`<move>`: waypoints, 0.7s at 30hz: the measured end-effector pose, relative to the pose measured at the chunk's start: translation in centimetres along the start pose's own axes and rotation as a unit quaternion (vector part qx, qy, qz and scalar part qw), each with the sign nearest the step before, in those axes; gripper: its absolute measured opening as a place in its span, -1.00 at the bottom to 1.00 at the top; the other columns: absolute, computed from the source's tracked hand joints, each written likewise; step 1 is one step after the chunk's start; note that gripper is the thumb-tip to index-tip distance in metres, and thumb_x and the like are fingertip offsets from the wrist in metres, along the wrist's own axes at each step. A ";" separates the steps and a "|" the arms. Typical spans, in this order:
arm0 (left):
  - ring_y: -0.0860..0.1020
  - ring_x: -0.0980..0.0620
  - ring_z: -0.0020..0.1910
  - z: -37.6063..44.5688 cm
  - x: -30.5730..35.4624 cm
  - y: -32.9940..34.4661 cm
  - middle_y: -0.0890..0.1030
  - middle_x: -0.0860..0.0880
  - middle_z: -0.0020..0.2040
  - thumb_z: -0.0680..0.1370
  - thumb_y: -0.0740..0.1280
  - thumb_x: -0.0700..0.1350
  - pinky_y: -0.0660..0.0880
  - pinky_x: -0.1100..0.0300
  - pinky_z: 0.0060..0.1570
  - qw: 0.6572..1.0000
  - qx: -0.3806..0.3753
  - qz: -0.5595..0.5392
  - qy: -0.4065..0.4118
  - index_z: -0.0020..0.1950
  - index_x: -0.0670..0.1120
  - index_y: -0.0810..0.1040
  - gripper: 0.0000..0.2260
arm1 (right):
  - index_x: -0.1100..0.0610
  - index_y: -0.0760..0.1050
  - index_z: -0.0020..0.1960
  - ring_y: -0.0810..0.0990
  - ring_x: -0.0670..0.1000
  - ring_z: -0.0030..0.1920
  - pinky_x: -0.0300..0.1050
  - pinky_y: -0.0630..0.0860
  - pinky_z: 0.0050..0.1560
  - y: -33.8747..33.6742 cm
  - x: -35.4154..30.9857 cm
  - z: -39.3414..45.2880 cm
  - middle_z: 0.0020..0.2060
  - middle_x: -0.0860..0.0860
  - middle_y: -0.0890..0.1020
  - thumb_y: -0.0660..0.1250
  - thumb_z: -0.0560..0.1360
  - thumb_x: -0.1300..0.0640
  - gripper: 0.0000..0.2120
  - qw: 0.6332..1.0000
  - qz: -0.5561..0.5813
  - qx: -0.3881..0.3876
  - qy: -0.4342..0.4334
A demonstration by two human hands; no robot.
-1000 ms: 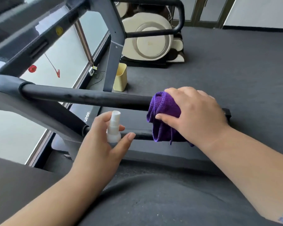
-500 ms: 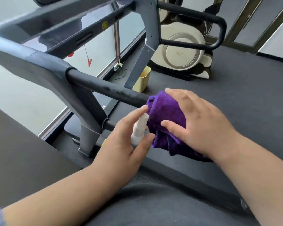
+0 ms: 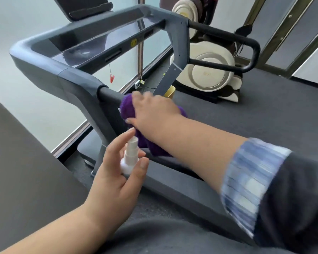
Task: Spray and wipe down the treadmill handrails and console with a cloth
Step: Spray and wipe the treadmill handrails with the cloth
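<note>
Taking the near handrail (image 3: 109, 95) as my landmark: left of it and above, the grey console (image 3: 77, 44) runs across the frame, with a dark tablet ledge (image 3: 90, 10) at its top edge. Just below the handrail my left hand (image 3: 116, 173) is curled around a small white spray bottle (image 3: 129, 155), nozzle up, forefinger raised beside the nozzle. On the handrail itself my right hand (image 3: 152, 110) grips the purple cloth (image 3: 128, 107) wrapped over the bar, so hand and cloth hide most of the bar; only a short black stub shows beside the grey upright. Behind the handrail hangs a red clip (image 3: 112, 78), then a yellow bin (image 3: 170, 92) on the floor, its contents not visible. Far right of the handrail stands a cream massage chair (image 3: 207, 70), partly blocked by the far handrail (image 3: 246, 43).
</note>
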State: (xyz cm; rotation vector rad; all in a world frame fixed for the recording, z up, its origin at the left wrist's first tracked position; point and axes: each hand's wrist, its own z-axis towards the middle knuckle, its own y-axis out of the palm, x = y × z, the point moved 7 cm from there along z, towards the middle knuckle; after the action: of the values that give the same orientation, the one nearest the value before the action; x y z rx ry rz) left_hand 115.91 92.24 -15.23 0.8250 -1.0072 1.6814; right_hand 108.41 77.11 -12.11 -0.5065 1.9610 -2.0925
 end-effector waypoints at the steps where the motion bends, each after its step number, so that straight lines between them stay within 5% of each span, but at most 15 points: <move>1: 0.59 0.06 0.02 -0.2 -0.1 -0.2 0.58 0.16 0.00 0.52 0.30 0.08 0.44 0.37 0.10 1.000 0.004 -0.002 -0.008 0.37 0.42 0.27 -0.53 | 0.12 0.26 0.39 0.53 0.23 0.25 0.12 0.46 0.09 -0.1 -1.1 1.3 0.29 0.14 0.48 0.25 0.56 -0.29 -0.39 1.000 0.005 0.000 -0.006; 10: 0.56 0.29 -0.07 0.3 -1.9 -2.0 0.57 0.26 0.00 0.50 0.29 0.14 0.36 0.57 -0.08 0.990 0.040 -0.037 -0.127 0.19 0.60 0.26 -0.59 | 0.05 0.25 0.42 0.53 0.19 0.19 0.10 0.48 0.10 -0.4 0.4 -0.5 0.20 0.10 0.51 0.19 0.57 -0.30 -0.43 0.999 0.029 -0.011 0.028; 15: 0.55 0.12 -0.10 0.2 -3.1 -4.3 0.56 0.24 -0.03 0.50 0.28 0.15 0.38 0.52 -0.09 0.987 0.045 -0.035 -0.151 0.23 0.52 0.29 -0.61 | 0.06 0.21 0.39 0.57 0.18 0.10 0.10 0.53 0.04 -0.5 0.4 -1.6 0.13 0.11 0.52 0.13 0.57 -0.34 -0.41 0.997 -0.063 0.007 0.054; 21: 0.54 0.07 -0.09 -0.7 -4.1 -4.8 0.56 0.20 -0.02 0.52 0.31 0.08 0.40 0.51 -0.10 0.984 0.026 -0.051 -0.169 0.23 0.51 0.31 -0.60 | 0.16 0.29 0.38 0.53 0.23 0.24 0.10 0.45 0.03 -0.5 -4.5 5.1 0.26 0.16 0.50 0.11 0.57 -0.36 -0.35 0.998 -0.027 -0.019 0.053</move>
State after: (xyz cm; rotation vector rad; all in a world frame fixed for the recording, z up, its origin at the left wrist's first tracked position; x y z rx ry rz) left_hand 121.68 92.18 -17.89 1.2057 -1.1316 1.5149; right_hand 114.61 74.24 -11.78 -0.4705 2.0713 -2.1592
